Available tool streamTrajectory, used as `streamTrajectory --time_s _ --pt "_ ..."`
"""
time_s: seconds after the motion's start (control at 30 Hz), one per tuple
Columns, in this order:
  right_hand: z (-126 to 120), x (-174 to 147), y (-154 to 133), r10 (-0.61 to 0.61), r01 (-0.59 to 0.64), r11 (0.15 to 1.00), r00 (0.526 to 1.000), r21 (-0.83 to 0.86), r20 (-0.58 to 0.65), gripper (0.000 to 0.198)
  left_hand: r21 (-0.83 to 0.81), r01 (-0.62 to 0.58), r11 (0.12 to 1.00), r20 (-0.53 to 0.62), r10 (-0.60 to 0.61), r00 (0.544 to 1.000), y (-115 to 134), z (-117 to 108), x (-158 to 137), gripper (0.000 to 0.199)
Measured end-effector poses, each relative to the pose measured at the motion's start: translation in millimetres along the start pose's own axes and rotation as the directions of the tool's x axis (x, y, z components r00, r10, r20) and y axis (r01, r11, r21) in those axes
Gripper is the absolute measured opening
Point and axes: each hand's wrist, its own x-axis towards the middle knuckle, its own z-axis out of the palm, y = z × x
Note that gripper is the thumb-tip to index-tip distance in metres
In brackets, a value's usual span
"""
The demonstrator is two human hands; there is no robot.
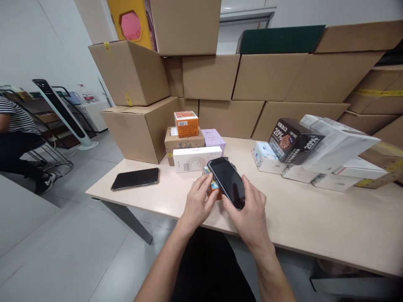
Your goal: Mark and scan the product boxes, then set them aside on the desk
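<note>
My right hand (252, 209) grips a dark handheld device (229, 180) that looks like a phone or scanner, its screen facing up toward me. Beside it, my left hand (197, 201) has its fingers closed on a small orange box (219, 195) with a blue label. The device covers much of that box. Just behind them stands a white power bank box (197, 159). To the left, a black phone (135, 179) in a clear-edged case lies flat on the table.
Behind are an orange box (186, 124) on a brown carton (184, 141) and a lilac box (213, 138). White boxes and a dark 20% box (291, 140) pile up at right. Large cardboard boxes (210, 77) wall the table's (302, 214) back. A person (19, 130) sits far left.
</note>
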Motion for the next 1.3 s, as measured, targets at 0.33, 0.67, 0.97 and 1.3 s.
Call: streamTrajectory --time_s 0.33,0.67,0.97,1.3 --pt "-0.1 2.0 2.3 -0.027 0.027 1.000 1.000 0.001 -0.007 0.067 -0.096 0.088 0.991 0.034 -0.085 0.996 -0.7 1.0 -1.2 0.049" --pt "-1.9 4.0 -4.0 0.000 0.000 1.000 1.000 0.006 -0.007 0.069 -0.069 0.070 0.995 0.027 -0.068 0.997 -1.4 0.2 -0.4 0.051" --pt "-24.3 -1.3 22.2 0.169 -0.169 0.984 0.986 -0.047 -0.018 0.079 -0.051 0.093 0.994 0.041 -0.091 0.995 -1.0 -1.5 -2.7 0.055" --pt "-95.1 -22.6 130.7 0.419 -0.392 0.728 0.904 -0.562 -0.088 0.096 -0.017 0.032 0.999 0.014 -0.032 0.999 -2.3 0.8 -4.3 0.041"
